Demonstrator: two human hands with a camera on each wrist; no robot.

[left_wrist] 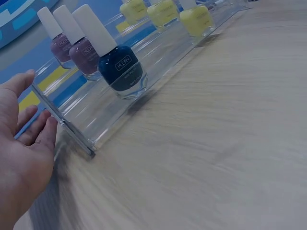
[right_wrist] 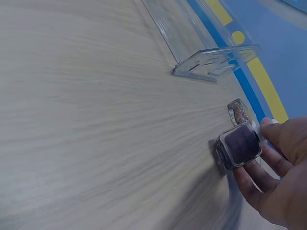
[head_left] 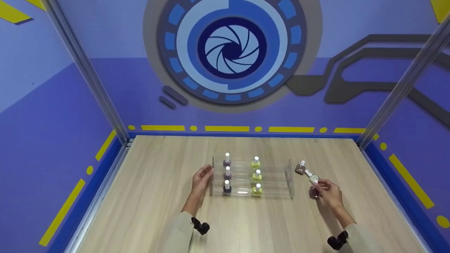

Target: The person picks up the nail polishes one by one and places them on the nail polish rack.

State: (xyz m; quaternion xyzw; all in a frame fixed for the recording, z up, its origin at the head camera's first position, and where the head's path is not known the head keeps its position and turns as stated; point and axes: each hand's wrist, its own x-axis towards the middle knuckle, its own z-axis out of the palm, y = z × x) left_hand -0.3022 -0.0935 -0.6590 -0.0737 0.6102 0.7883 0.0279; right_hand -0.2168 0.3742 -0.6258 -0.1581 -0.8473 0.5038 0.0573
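A clear acrylic stepped rack (head_left: 242, 193) stands on the table. Two mauve nail polish bottles (left_wrist: 85, 56) and a dark teal nail polish bottle (left_wrist: 120, 69) form its left column; three yellow nail polish bottles (head_left: 257, 189) form another. Against the rack's left side panel rest the loosely extended fingers of my left hand (head_left: 201, 181). To the right of the rack, my right hand (head_left: 330, 194) pinches a dark red nail polish bottle (right_wrist: 242, 145), its cap hidden by the fingers. Close to those fingers is a pale nail polish bottle (head_left: 313, 178), and beyond it a glittery brown one (head_left: 300, 168).
The wooden table (head_left: 158, 154) is bounded by a patterned blue back wall (head_left: 168, 119) and side walls. Metal posts (head_left: 397, 84) rise at the back corners. The rack's right end panel (head_left: 290, 181) stands near the loose bottles.
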